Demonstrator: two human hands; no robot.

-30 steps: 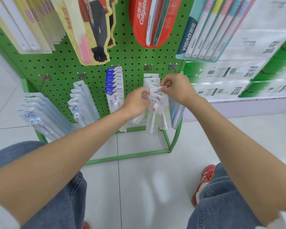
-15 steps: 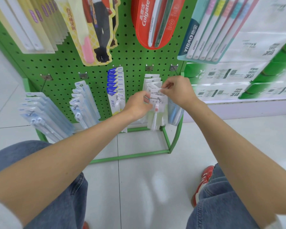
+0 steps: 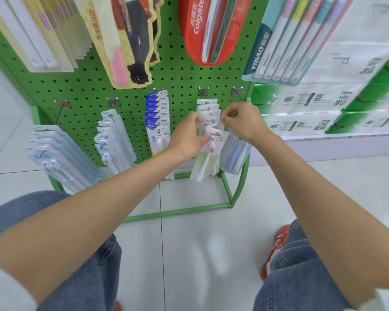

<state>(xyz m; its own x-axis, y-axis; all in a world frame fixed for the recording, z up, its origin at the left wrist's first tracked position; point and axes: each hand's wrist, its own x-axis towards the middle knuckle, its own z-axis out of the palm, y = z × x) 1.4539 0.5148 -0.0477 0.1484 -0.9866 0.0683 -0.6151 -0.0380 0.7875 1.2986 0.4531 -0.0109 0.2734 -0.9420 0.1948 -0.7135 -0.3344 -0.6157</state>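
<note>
Both arms stretch forward. The left hand (image 3: 185, 136) and right hand (image 3: 245, 122), fingers curled, each pinch the top edge of the toothbrush pack (image 3: 208, 153) — it hangs between and just below them.

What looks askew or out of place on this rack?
The toothbrush pack held between the left hand and right hand hangs crooked, its top edge bent, unlike the neat blue packs beside it.

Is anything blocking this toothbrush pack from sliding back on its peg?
Yes. Several hung packs fill the peg behind the toothbrush pack, toward the pegboard. Left hand and right hand pinch its top, nothing between.
</note>
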